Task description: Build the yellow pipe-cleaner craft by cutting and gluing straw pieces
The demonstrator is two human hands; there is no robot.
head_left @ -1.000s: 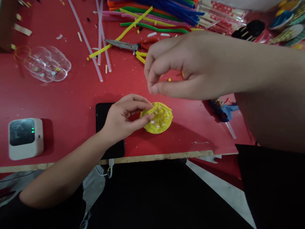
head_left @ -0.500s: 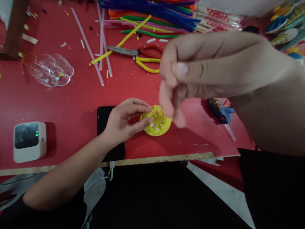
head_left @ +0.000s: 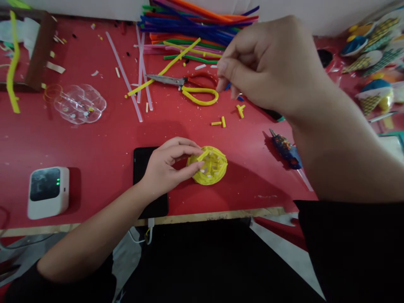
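Observation:
My left hand (head_left: 168,165) rests on the red table (head_left: 94,147) and pinches the left edge of a round yellow woven disc (head_left: 211,166). My right hand (head_left: 268,67) is raised well above the table, close to the camera, with its fingers curled and its thumb against the fingertips. I cannot see what, if anything, they pinch. Below its fingertips lie red-handled scissors (head_left: 179,80), a bent yellow strip (head_left: 200,94) and a few short yellow cut pieces (head_left: 225,118).
A black phone (head_left: 147,176) lies under my left wrist, and a white device with a green light (head_left: 47,191) sits at the front left. Also here are a clear plastic tray (head_left: 80,103), coloured strips (head_left: 195,25) at the back, and a blue glue gun (head_left: 285,149).
My right hand has risen from just above the disc and moved back toward the scissors, fingers still curled. The camera has tilted up a little. My left hand keeps its hold on the disc.

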